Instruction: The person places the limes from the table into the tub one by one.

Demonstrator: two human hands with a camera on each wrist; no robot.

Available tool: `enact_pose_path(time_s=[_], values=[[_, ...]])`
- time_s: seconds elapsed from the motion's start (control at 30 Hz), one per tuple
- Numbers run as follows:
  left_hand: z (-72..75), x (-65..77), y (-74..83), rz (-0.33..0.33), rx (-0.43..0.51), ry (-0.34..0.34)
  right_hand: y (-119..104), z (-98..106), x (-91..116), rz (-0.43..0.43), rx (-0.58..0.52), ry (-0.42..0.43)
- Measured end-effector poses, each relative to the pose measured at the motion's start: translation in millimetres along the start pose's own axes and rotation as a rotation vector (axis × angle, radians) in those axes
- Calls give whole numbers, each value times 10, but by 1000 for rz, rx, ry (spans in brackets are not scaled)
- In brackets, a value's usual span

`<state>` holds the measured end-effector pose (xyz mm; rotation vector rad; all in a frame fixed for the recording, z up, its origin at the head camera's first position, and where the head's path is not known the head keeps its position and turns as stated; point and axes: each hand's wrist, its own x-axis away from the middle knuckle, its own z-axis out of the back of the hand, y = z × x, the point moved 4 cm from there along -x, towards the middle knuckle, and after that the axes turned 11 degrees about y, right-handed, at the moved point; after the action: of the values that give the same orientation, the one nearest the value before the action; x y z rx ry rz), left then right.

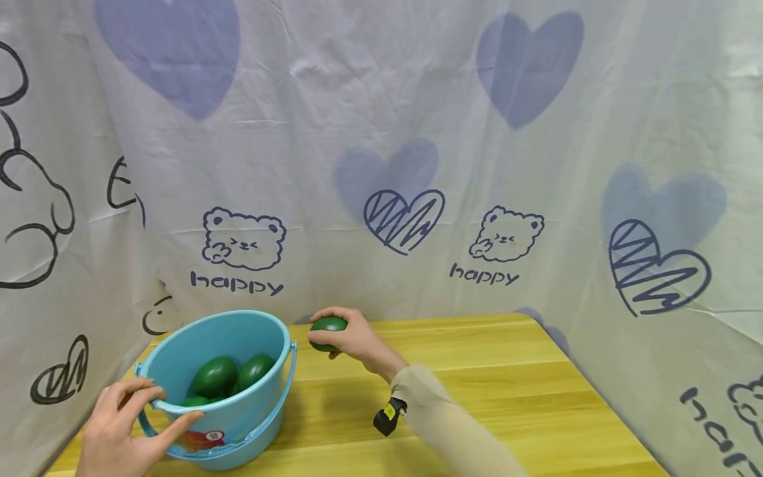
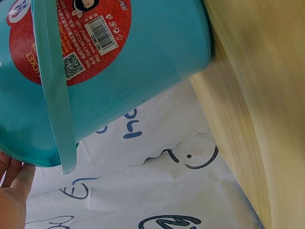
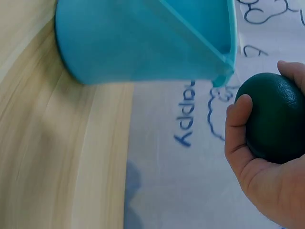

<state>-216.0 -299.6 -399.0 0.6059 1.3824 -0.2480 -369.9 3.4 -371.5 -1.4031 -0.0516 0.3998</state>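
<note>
A light blue bucket (image 1: 262, 404) stands on the left of the table, its handle hanging down at the side. Inside lie several smooth, dark green avocados (image 1: 214, 376). At the near left of its rim, my left hand (image 1: 122, 424) pinches the edge between fingers and thumb; the left wrist view has those fingers at the rim too. My right hand (image 1: 357, 338) grips another dark green avocado (image 1: 328, 332), held up just right of the bucket, with fingers and thumb curled round it. In the right wrist view, this avocado (image 3: 274, 117) shows close up, outside the bucket.
The yellow wood-grain table (image 1: 477, 384) extends to the right of the bucket. White cloth (image 1: 322, 86) printed with hearts and bears hangs behind and on both sides. A small black device (image 1: 389, 417) sits at the right wrist. The bucket's side bears a red label (image 2: 95, 43).
</note>
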Motion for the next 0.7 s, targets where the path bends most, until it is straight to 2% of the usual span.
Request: enact_pose_path(time_s=[0.2, 0.43, 0.7], values=[[10, 4, -6, 11, -16, -30, -152, -212, -13, 28, -24, -41], [-10, -38, 9, -31, 8, 10, -276, -394, -4, 28, -21, -60], [14, -9, 10, 14, -17, -57, -405, -591, 30, 54, 55, -63]])
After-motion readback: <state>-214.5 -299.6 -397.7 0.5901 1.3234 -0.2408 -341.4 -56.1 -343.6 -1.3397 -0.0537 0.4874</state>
